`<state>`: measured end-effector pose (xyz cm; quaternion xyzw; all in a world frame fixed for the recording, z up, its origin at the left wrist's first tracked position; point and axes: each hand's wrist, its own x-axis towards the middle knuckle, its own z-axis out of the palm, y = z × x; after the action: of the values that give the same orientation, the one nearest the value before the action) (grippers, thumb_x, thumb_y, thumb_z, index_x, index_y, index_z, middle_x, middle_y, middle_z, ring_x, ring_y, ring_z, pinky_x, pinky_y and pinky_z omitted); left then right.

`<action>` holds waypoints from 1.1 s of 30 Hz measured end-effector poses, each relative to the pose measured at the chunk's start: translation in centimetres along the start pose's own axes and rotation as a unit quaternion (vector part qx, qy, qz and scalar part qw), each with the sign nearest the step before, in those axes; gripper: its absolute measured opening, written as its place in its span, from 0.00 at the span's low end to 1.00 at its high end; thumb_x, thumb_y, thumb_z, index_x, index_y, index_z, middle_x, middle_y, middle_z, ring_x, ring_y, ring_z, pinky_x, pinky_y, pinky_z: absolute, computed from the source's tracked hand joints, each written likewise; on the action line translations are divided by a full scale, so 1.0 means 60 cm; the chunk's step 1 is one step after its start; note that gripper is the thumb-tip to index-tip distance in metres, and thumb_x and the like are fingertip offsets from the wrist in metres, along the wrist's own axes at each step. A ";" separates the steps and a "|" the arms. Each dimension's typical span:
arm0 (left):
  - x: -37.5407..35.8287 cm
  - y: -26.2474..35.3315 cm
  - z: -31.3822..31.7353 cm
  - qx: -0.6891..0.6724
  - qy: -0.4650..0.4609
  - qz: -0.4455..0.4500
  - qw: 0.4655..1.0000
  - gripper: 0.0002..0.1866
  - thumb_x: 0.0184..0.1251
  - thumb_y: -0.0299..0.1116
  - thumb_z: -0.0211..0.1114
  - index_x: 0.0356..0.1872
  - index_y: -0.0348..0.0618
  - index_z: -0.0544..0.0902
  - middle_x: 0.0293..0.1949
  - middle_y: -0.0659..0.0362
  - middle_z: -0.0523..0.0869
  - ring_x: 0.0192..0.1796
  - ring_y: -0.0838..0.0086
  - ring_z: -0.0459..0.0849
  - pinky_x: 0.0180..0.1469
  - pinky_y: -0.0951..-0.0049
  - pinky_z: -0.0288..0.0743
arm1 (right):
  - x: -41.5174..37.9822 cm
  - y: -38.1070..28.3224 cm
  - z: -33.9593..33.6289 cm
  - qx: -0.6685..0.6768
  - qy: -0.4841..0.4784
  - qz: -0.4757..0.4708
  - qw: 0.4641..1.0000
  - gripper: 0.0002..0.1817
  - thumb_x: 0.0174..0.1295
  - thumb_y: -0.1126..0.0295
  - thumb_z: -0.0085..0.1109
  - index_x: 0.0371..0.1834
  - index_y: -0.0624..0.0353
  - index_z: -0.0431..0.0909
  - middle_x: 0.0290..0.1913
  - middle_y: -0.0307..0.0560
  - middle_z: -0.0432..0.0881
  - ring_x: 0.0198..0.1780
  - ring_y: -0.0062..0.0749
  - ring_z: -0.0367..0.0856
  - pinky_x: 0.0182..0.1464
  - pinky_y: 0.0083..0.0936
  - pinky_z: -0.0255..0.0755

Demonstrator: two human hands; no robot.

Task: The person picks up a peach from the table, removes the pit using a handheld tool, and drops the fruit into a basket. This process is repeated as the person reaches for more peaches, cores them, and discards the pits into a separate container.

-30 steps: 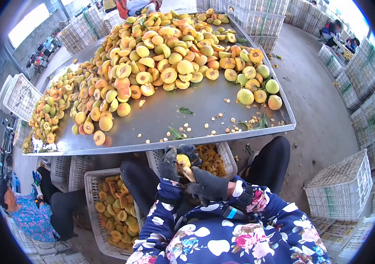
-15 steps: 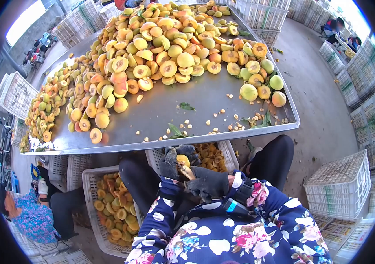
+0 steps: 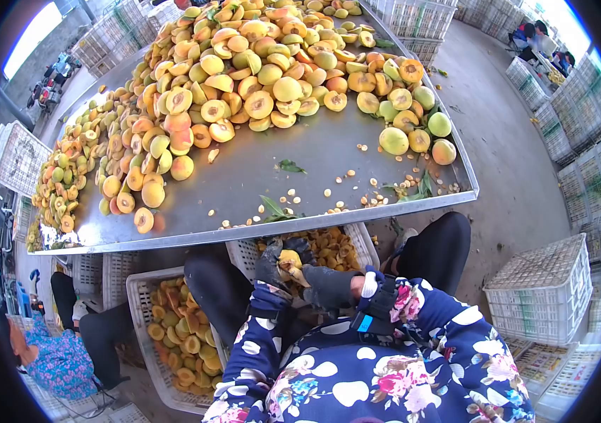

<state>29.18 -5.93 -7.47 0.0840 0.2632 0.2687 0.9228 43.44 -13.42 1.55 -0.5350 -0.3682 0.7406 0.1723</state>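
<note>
Both my hands wear dark grey gloves and are close together in front of my lap, over a crate (image 3: 247,258) of cut fruit. My left hand (image 3: 270,266) is closed around a yellow peach piece (image 3: 289,258). Right against that fruit, my right hand (image 3: 329,285) grips a slim pale tool (image 3: 299,276), whose kind I cannot tell as the glove covers most of it. Above the hands, a metal table (image 3: 244,169) carries a large heap of halved peaches (image 3: 258,104).
Pits and leaves (image 3: 291,166) lie along the table's near edge. A white crate of peach halves (image 3: 186,338) stands by my left leg. Another person (image 3: 61,356) sits at the left. A stacked white crate (image 3: 539,289) stands at the right, and more crates line the walls.
The view has shifted slightly, so the table sits a little further left and higher. My hands remain together on the peach piece, the right glove a little lower on the tool.
</note>
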 end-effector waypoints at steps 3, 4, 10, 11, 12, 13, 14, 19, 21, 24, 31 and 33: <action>0.000 0.010 0.005 -0.085 -0.058 -0.041 0.994 0.21 0.64 0.48 0.47 0.45 0.41 0.75 0.36 0.53 0.81 0.38 0.63 0.81 0.41 0.61 0.78 | -0.023 -0.022 -0.003 -0.047 0.009 -0.037 0.998 0.12 0.59 0.67 0.50 0.41 0.62 0.65 0.22 0.45 0.72 0.14 0.28 0.70 0.13 0.24 0.64; 0.000 0.015 0.017 -0.073 -0.035 -0.043 0.996 0.21 0.64 0.48 0.46 0.45 0.41 0.75 0.36 0.52 0.81 0.38 0.63 0.81 0.42 0.62 0.78 | -0.024 -0.021 -0.004 -0.020 0.003 -0.041 0.999 0.12 0.59 0.67 0.50 0.41 0.62 0.65 0.22 0.45 0.72 0.14 0.28 0.71 0.13 0.24 0.64; 0.047 -0.017 -0.107 -0.001 0.009 0.089 0.996 0.18 0.66 0.41 0.46 0.47 0.38 0.73 0.40 0.50 0.80 0.39 0.63 0.81 0.43 0.64 0.79 | -0.007 0.015 0.003 -0.238 0.099 -0.095 0.961 0.16 0.60 0.64 0.52 0.45 0.61 0.64 0.24 0.46 0.75 0.22 0.32 0.77 0.19 0.29 0.68; 0.053 -0.019 -0.127 0.035 0.013 0.127 0.991 0.18 0.66 0.40 0.47 0.47 0.37 0.73 0.40 0.50 0.80 0.39 0.63 0.81 0.43 0.65 0.79 | 0.008 0.042 0.007 -0.304 0.139 -0.125 0.934 0.16 0.59 0.63 0.52 0.45 0.62 0.64 0.25 0.46 0.75 0.22 0.34 0.77 0.20 0.30 0.68; 0.040 -0.010 -0.091 0.024 0.005 0.082 0.996 0.17 0.67 0.40 0.47 0.48 0.39 0.73 0.40 0.52 0.79 0.40 0.65 0.80 0.45 0.66 0.78 | 0.016 0.056 0.009 -0.368 0.178 -0.154 0.900 0.17 0.59 0.63 0.52 0.46 0.62 0.65 0.25 0.47 0.76 0.22 0.36 0.77 0.21 0.31 0.69; 0.012 0.008 -0.020 0.013 -0.003 0.037 0.999 0.16 0.67 0.40 0.47 0.49 0.41 0.72 0.40 0.55 0.78 0.42 0.67 0.79 0.46 0.67 0.77 | 0.013 0.048 0.012 -0.370 0.180 -0.129 0.902 0.17 0.59 0.63 0.53 0.46 0.62 0.65 0.25 0.47 0.75 0.22 0.37 0.77 0.22 0.32 0.69; -0.003 0.015 0.019 0.002 -0.010 -0.009 1.000 0.15 0.68 0.40 0.47 0.49 0.43 0.72 0.41 0.57 0.78 0.43 0.68 0.78 0.48 0.68 0.75 | 0.007 0.035 0.018 -0.373 0.182 -0.104 0.904 0.17 0.59 0.62 0.53 0.45 0.62 0.66 0.24 0.47 0.75 0.22 0.38 0.77 0.22 0.33 0.69; 0.014 -0.006 -0.008 -0.007 0.045 0.045 0.998 0.17 0.65 0.43 0.50 0.46 0.41 0.75 0.39 0.55 0.79 0.40 0.65 0.79 0.44 0.66 0.77 | 0.018 0.013 0.032 0.078 0.099 0.079 0.989 0.15 0.58 0.64 0.53 0.42 0.62 0.66 0.22 0.46 0.74 0.18 0.34 0.74 0.18 0.29 0.66; 0.018 -0.009 -0.021 -0.005 0.058 0.057 0.997 0.17 0.65 0.42 0.50 0.45 0.41 0.75 0.38 0.55 0.80 0.39 0.66 0.80 0.43 0.67 0.76 | -0.014 -0.016 0.039 -0.101 0.097 -0.035 0.990 0.14 0.59 0.65 0.53 0.41 0.61 0.65 0.21 0.45 0.74 0.15 0.32 0.71 0.15 0.25 0.64; 0.026 -0.012 -0.042 0.013 0.081 0.085 0.993 0.16 0.65 0.41 0.51 0.44 0.39 0.75 0.37 0.55 0.80 0.38 0.66 0.80 0.41 0.67 0.76 | -0.005 -0.019 0.036 0.067 0.032 -0.002 0.997 0.14 0.58 0.66 0.53 0.41 0.62 0.64 0.21 0.45 0.74 0.13 0.29 0.70 0.11 0.21 0.61; 0.024 -0.015 -0.042 -0.001 0.070 0.040 0.997 0.18 0.63 0.42 0.51 0.46 0.38 0.74 0.41 0.53 0.80 0.40 0.62 0.80 0.44 0.61 0.75 | 0.007 0.006 0.036 -0.242 0.117 -0.051 0.962 0.11 0.58 0.68 0.50 0.38 0.62 0.64 0.20 0.46 0.72 0.14 0.29 0.71 0.11 0.25 0.62; 0.016 -0.010 -0.025 -0.037 0.039 -0.019 0.998 0.20 0.63 0.44 0.50 0.48 0.38 0.73 0.44 0.51 0.79 0.43 0.59 0.79 0.47 0.58 0.75 | 0.014 0.013 0.035 -0.257 0.109 -0.053 0.959 0.09 0.59 0.68 0.50 0.36 0.62 0.64 0.22 0.48 0.72 0.16 0.30 0.73 0.12 0.26 0.62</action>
<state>29.33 -5.88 -9.35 0.0345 0.2905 0.2640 0.9191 41.33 -14.15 0.78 -0.6187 -0.5526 0.5480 0.1074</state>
